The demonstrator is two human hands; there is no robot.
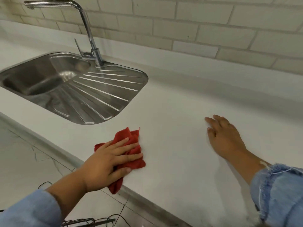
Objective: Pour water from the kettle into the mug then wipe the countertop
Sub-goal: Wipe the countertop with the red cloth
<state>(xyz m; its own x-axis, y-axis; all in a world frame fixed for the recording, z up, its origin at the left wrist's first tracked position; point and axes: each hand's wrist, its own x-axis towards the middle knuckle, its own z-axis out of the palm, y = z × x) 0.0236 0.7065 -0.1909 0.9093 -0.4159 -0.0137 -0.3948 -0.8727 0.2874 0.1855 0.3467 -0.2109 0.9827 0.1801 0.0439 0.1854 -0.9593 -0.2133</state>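
Red cloth [127, 134] is pressed flat onto the white countertop [180, 99], near its front edge, by the left hand [108, 163], fingers straight. Right hand [224, 136] is laid flat on the countertop, fingers extended, well apart.

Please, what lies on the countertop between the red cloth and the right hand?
In the head view, only bare white countertop lies between the red cloth, pressed by the left hand, and the right hand, which rests flat.

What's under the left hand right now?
The left hand presses a red cloth onto the countertop, one corner hanging over the front edge. The surface beneath the cloth is covered.
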